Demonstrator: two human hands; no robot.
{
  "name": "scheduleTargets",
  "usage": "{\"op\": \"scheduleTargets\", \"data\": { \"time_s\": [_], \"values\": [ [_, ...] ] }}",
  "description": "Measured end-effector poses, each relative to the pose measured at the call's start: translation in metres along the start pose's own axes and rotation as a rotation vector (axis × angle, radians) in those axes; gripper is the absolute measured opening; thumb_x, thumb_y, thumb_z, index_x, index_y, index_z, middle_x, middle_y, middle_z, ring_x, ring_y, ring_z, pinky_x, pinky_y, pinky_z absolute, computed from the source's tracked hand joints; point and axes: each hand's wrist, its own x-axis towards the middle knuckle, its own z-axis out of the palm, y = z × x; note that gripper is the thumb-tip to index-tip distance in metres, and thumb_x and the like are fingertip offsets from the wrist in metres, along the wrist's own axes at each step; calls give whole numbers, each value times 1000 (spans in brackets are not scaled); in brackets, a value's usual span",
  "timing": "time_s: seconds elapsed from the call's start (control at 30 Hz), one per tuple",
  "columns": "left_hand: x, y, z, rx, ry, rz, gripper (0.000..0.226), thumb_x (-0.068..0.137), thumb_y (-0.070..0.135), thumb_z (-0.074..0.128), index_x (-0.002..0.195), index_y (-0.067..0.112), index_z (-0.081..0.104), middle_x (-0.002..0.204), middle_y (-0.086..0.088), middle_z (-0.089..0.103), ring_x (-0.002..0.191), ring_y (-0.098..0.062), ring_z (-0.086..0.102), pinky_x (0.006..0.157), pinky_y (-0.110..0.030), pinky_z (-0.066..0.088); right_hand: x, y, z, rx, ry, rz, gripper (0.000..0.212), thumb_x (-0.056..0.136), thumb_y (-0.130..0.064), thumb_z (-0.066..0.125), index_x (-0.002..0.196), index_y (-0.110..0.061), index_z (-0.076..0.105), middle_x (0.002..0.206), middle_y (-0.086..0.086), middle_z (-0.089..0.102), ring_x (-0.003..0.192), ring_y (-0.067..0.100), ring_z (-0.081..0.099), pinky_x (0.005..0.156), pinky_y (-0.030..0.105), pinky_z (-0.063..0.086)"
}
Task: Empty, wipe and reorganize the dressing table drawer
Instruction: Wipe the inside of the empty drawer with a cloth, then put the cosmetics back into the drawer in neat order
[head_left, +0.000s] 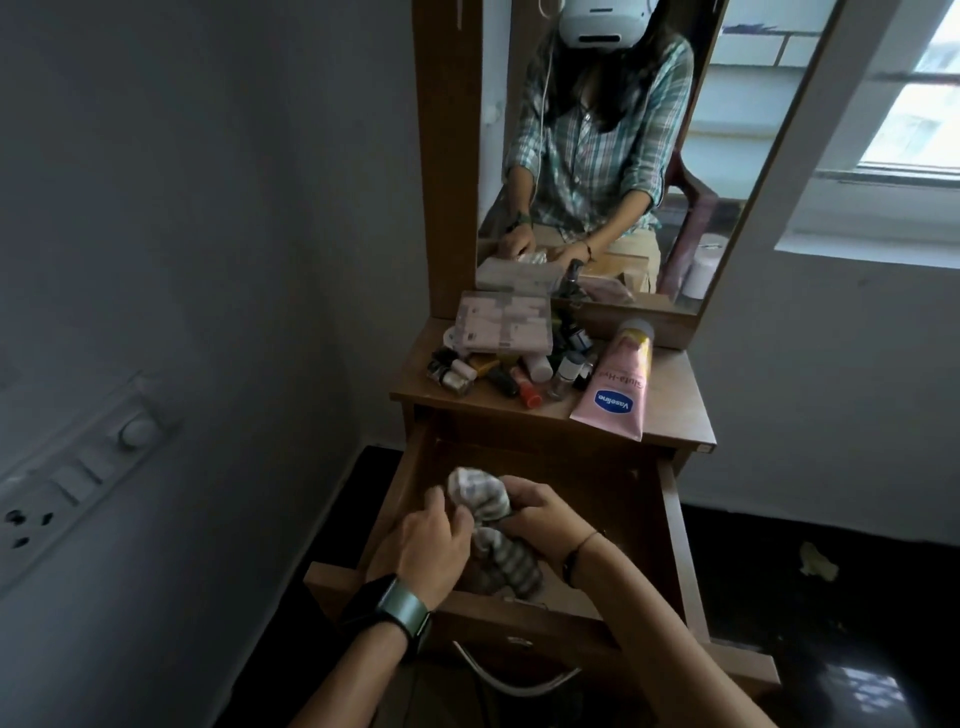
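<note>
The wooden drawer (613, 483) of the dressing table is pulled out below me, and its dark inside holds nothing I can see but the cloth. A crumpled grey-and-white striped cloth (480, 496) is bunched over it. My left hand (426, 545), with a watch on the wrist, grips the cloth's lower part. My right hand (540, 514) pinches its upper bunch from the right. The drawer's contents lie on the tabletop (680, 395): a pink Vaseline tube (618, 384), a pink box (504, 325) and several small bottles (498, 374).
A mirror (597, 156) stands behind the tabletop. A curved metal handle (511, 680) hangs on the drawer front. A wall with a switch panel (88, 467) is close on the left. Dark floor with a scrap of litter (818, 558) lies to the right.
</note>
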Motion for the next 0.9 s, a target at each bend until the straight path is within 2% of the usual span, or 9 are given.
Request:
{"op": "scheduleTargets", "data": {
  "time_s": [0.07, 0.17, 0.27, 0.4, 0.47, 0.6, 0.7, 0.77, 0.9],
  "values": [
    [-7, 6, -5, -117, -57, 45, 30, 96, 34, 41, 107, 10, 56, 79, -4, 63, 81, -23, 62, 65, -29, 41, -16, -4, -7, -4, 65, -72, 34, 83, -4, 61, 110, -25, 59, 105, 1, 65, 101, 19, 63, 90, 37, 54],
    [-18, 36, -9, -483, -129, 66, 19, 93, 38, 45, 91, 31, 62, 94, 0, 70, 86, -11, 64, 81, -29, 54, -42, -10, -16, -92, 211, -173, 47, 85, -7, 59, 125, -29, 48, 113, -6, 57, 103, 11, 57, 86, 26, 53],
    [-21, 81, -1, -911, -370, 23, 20, 97, 24, 42, 92, 30, 61, 95, 5, 67, 85, -2, 62, 66, -8, 51, -67, -11, -25, -323, 486, -281, 60, 86, -10, 55, 138, -33, 34, 114, -14, 47, 105, 8, 48, 82, 11, 38],
    [-8, 137, 23, -1288, -667, 4, 42, 83, 42, 56, 117, 19, 63, 121, -5, 66, 116, -17, 60, 102, -30, 43, -86, -8, -50, -577, 757, -349, 72, 88, -29, 47, 150, -23, 9, 154, -10, 14, 140, 11, 16, 112, 18, 16],
    [-1, 161, 33, -1405, -750, -23, 53, 80, 41, 61, 126, 15, 57, 128, -8, 61, 122, -20, 56, 110, -36, 36, -87, -7, -70, -619, 817, -349, 78, 83, -36, 41, 149, -16, 5, 157, -1, 2, 145, 14, 1, 117, 23, 6],
    [15, 201, 38, -1552, -848, -9, 62, 80, 45, 53, 131, 10, 50, 117, -7, 62, 109, -17, 57, 101, -30, 40, -77, -17, -118, -515, 1014, -329, 73, 81, -27, 37, 148, -7, 13, 156, 16, 12, 145, 24, 15, 113, 39, 29],
    [23, 213, 39, -1607, -771, -94, 58, 86, 45, 40, 131, 9, 48, 111, -8, 60, 100, -17, 56, 89, -29, 43, -50, -32, -155, -457, 1178, -313, 62, 91, -22, 32, 147, -3, 14, 156, 20, 13, 144, 30, 18, 114, 37, 25],
    [25, 209, 41, -1581, -711, -107, 51, 88, 42, 41, 126, 10, 51, 117, -8, 57, 102, -18, 54, 89, -29, 41, -24, -39, -172, -486, 1113, -201, 62, 96, -24, 36, 149, -6, 9, 157, 17, 6, 146, 28, 8, 117, 40, 16],
    [26, 184, 43, -1469, -627, -171, 47, 74, 34, 52, 116, 13, 54, 133, -12, 51, 122, -21, 49, 106, -32, 34, 24, -24, -179, -759, 695, 189, 58, 95, -40, 24, 148, -17, 15, 159, 4, 4, 146, 23, 2, 114, 56, 12]
  ]
}}
